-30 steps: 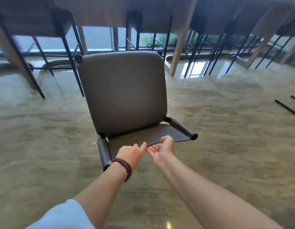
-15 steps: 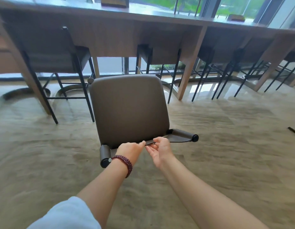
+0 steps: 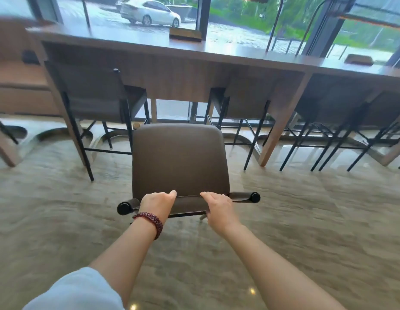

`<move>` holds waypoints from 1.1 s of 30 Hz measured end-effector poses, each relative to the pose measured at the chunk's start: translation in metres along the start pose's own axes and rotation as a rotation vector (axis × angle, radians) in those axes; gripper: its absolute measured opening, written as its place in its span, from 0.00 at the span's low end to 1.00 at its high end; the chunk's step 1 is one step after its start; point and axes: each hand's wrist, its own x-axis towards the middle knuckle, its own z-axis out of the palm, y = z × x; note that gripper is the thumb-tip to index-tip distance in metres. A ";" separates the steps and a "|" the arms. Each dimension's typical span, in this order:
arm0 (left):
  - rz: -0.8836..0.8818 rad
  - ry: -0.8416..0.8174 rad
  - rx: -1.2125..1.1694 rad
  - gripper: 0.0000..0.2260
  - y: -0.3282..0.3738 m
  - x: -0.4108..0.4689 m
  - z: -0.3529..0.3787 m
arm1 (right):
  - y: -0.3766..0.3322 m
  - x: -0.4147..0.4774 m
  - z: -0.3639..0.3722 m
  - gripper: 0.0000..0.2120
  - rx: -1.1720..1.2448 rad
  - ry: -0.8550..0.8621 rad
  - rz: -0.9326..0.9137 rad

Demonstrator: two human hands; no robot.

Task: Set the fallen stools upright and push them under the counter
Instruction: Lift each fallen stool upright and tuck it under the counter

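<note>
Brown padded stool (image 3: 180, 159) stands mid-frame, facing counter (image 3: 217, 52) w/ a gap. Left hand (image 3: 157, 203) & right hand (image 3: 218, 206) curl round its low backrest. Looks stiff, fairly heavy; backrest edge = best grip, legs may drag on floor.

The brown padded stool with a square seat and dark frame (image 3: 180, 162) stands upright on the floor, its seat facing the long wooden counter (image 3: 239, 53) and its low backrest nearest the camera. The left hand (image 3: 157, 204) and right hand (image 3: 219, 208) grip the backrest's top edge, between its round black end caps. The stool sits in front of the counter, not under it, opposite a gap between two matching dark stools (image 3: 93, 97) (image 3: 243, 101) tucked beneath.
</note>
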 end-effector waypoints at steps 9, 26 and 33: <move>-0.146 0.082 -0.077 0.18 -0.016 0.065 -0.019 | -0.001 0.090 -0.036 0.24 -0.130 0.030 0.026; 0.026 0.125 -0.055 0.21 -0.099 0.255 -0.056 | 0.003 0.293 -0.087 0.22 -0.137 0.017 0.019; 0.033 0.103 -0.056 0.21 -0.117 0.299 -0.063 | 0.005 0.345 -0.089 0.22 -0.179 0.000 0.012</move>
